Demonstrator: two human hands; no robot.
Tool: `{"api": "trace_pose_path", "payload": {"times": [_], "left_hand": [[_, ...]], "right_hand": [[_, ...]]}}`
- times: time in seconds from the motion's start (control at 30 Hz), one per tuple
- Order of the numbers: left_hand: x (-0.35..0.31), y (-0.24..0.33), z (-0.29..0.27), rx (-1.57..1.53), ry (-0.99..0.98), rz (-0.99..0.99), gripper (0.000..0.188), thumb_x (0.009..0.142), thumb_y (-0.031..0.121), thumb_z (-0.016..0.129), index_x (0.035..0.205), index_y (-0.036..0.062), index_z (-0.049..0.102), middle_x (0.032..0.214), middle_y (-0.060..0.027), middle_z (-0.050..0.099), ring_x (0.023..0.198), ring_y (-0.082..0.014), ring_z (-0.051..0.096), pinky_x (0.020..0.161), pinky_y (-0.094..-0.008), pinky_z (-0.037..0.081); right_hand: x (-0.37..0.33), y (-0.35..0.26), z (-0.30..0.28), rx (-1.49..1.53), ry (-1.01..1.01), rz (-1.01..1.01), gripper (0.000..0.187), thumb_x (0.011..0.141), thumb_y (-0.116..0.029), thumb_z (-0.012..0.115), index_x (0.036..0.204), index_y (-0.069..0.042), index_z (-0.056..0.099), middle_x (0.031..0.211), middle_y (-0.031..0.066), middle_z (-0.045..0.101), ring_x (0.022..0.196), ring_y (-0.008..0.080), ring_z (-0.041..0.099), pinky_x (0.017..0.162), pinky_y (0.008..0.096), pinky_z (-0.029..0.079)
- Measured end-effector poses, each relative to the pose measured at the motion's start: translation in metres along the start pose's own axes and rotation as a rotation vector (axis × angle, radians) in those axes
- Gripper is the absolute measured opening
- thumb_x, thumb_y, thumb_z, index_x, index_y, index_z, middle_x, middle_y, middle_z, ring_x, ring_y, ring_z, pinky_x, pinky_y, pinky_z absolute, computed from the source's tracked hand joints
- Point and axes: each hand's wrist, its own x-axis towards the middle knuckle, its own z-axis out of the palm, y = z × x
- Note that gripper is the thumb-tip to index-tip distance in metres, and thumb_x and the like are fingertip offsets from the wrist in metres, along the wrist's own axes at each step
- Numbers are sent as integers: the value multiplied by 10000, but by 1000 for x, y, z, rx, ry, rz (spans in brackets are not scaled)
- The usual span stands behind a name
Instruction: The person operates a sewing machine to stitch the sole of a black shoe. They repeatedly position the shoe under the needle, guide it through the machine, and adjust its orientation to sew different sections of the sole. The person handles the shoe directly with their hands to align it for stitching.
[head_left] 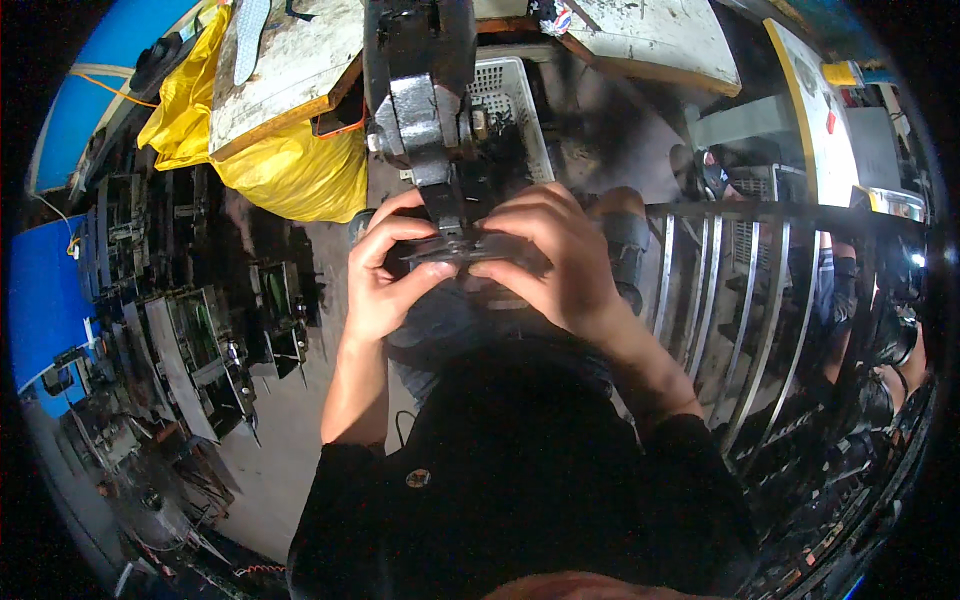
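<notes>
A dark, thin piece (pixel 462 250) with a slightly glossy surface is held between my two hands, right below the tip of a black machine head (pixel 412 110). My left hand (pixel 378 275) pinches its left side, thumb toward me and fingers curled over the far side. On the right side, my right hand (pixel 555 250) grips it the same way, thumb and fingers closed. The machine's narrow lower end meets or nearly meets the piece; contact cannot be made out. Blur and shadow hide what kind of piece it is.
Beyond the machine stands a white plastic crate (pixel 543 135) with dark bits inside. A yellow sack (pixel 290 180) sits under a worn white worktable (pixel 300 70). Dark metal racks (pixel 190 350) fill the left; a barred metal rack (pixel 770 310) stands right. Another person's arm (pixel 912 360) shows far right.
</notes>
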Motion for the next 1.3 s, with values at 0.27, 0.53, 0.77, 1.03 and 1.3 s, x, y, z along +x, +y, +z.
{"api": "trace_pose_path", "payload": {"times": [0.27, 0.53, 0.77, 1.03, 1.3], "left_hand": [[-5, -8, 6, -205, 50, -54, 370, 739, -29, 831, 1067, 36, 673, 1378, -151, 560, 1208, -226, 590, 1005, -355, 486], [-15, -38, 17, -510, 82, -112, 685, 796, 159, 847, 1394, 15, 544, 1445, -178, 576, 1272, -267, 595, 1068, -429, 477], [-18, -45, 29, -814, 59, -107, 751, 812, 123, 841, 1457, 31, 468, 1500, -182, 507, 1242, -252, 615, 1067, -456, 503], [-5, -31, 42, -975, -49, -55, 445, 876, -36, 716, 1289, 65, 585, 1589, -262, 376, 1401, -299, 483, 1135, -465, 419], [-5, -35, 54, -962, -33, -105, 550, 881, -20, 712, 1399, 64, 543, 1593, -224, 377, 1381, -280, 502, 1126, -435, 445]], "right_hand": [[-10, 11, 2, 82, 44, 14, 675, 684, -201, 922, 1271, -90, 607, 1230, 119, 632, 1152, 329, 596, 983, 428, 485], [-109, 136, 44, 341, 22, 441, 872, 703, -197, 927, 1442, -32, 495, 1515, 169, 438, 1420, 318, 432, 1113, 428, 419], [-121, 158, 31, 343, -141, 477, 629, 833, -116, 814, 1388, -23, 531, 1475, 153, 495, 1335, 272, 528, 1087, 392, 442], [-125, 144, -29, 550, -38, 504, 525, 887, -132, 780, 1343, -59, 530, 1420, 120, 527, 1331, 248, 516, 1056, 399, 463], [-114, 156, -79, 512, -63, 282, 494, 903, -200, 731, 1330, -29, 553, 1381, 141, 542, 1320, 312, 514, 1128, 438, 390]]}}
